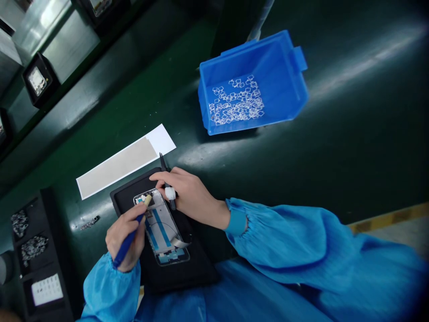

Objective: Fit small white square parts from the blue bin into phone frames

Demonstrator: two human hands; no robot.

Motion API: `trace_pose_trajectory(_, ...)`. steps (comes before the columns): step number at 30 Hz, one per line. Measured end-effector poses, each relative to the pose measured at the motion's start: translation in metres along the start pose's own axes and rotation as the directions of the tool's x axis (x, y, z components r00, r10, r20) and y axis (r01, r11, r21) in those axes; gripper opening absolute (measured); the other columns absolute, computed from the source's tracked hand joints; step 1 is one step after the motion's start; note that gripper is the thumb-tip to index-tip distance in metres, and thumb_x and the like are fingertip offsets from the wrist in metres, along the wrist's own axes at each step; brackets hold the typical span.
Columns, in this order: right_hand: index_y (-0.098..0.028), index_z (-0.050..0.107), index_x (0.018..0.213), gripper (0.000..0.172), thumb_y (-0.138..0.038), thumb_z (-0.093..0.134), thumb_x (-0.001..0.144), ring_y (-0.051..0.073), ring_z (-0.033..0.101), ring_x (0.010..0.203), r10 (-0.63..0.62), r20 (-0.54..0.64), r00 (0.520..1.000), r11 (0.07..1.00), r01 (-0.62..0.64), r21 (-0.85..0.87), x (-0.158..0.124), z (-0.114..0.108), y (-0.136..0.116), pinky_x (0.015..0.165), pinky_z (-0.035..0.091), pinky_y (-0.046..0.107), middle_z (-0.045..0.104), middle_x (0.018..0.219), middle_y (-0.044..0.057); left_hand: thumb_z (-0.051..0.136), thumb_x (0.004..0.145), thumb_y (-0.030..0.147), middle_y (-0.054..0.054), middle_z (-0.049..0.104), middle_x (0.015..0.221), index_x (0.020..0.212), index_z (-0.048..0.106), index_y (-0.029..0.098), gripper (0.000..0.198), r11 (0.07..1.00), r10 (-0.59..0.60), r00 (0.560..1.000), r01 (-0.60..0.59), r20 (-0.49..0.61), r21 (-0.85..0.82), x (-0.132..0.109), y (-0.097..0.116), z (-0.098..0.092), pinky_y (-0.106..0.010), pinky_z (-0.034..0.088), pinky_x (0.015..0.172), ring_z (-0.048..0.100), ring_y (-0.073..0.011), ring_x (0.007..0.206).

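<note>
Dark green workbench before you. On a black tray [196, 268] lies a phone frame [164, 230]. Your left hand [124, 243] clasps a blue stick [137, 221], tip at the frame's top corner. Your right hand [189, 194] pinches black tweezers [163, 162], probably bracing the frame's edge.
</note>
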State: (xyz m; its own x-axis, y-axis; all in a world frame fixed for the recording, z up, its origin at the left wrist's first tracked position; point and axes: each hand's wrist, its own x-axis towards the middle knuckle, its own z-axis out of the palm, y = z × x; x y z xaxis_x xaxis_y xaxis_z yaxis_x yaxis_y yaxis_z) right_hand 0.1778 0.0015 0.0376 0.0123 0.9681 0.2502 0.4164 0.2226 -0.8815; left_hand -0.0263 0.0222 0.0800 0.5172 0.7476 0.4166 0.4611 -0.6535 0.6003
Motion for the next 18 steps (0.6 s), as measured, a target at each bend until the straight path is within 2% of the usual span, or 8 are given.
trace_pose_trajectory(3,-0.019,0.056,0.122,0.038,-0.002,0.058,0.087,0.021,0.054,0.079,0.002,0.004,1.000,1.000,-0.002,-0.001,0.000,0.000,0.000,0.067,0.046,0.030,0.070,0.094,0.004,0.066,0.083,0.005,-0.004,0.075,0.096,0.102,0.049,0.023,0.031,0.997,-0.062,0.996,0.058,-0.061,-0.056,0.010,0.002,-0.001,-0.034,0.062,0.077,0.075,-0.0191,0.088)
trace_pose_trajectory(6,-0.018,0.056,0.121,0.036,-0.003,0.059,0.088,0.021,0.055,0.080,-0.001,-0.001,1.000,1.000,0.001,-0.009,0.001,0.000,-0.001,0.068,0.046,0.030,0.070,0.094,0.004,0.066,0.085,0.009,-0.006,0.073,0.099,0.107,0.048,0.022,0.031,0.979,-0.200,0.979,0.198,-0.036,-0.050,0.017,0.000,-0.004,-0.039,0.061,0.080,0.073,-0.0210,0.094)
trace_pose_trajectory(8,-0.018,0.057,0.121,0.036,-0.004,0.060,0.088,0.021,0.056,0.081,0.005,0.000,1.000,1.000,-0.005,-0.010,0.001,0.000,-0.001,0.069,0.047,0.031,0.070,0.095,0.004,0.066,0.086,0.013,-0.007,0.073,0.099,0.107,0.049,0.022,0.028,0.973,-0.232,0.973,0.232,0.001,-0.017,0.020,-0.001,-0.007,-0.039,0.060,0.077,0.072,-0.0221,0.094)
trace_pose_trajectory(13,-0.018,0.057,0.121,0.035,-0.007,0.063,0.089,0.021,0.057,0.083,0.027,0.005,1.000,1.000,-0.027,-0.012,0.001,0.000,-0.001,0.071,0.048,0.031,0.069,0.095,0.004,0.066,0.087,0.014,-0.006,0.072,0.100,0.108,0.050,0.023,0.028,0.975,-0.221,0.971,0.216,0.088,0.056,0.025,0.000,-0.010,-0.036,0.059,0.075,0.072,-0.0212,0.093)
trace_pose_trajectory(18,-0.017,0.058,0.121,0.034,-0.006,0.063,0.089,0.021,0.057,0.081,0.028,0.003,1.000,0.999,-0.028,-0.023,0.001,-0.001,-0.002,0.070,0.048,0.031,0.069,0.093,0.005,0.066,0.086,0.013,-0.007,0.073,0.100,0.107,0.051,0.022,0.027,0.981,-0.179,0.978,0.170,0.103,0.094,0.029,0.005,-0.009,-0.035,0.059,0.075,0.072,-0.0209,0.094)
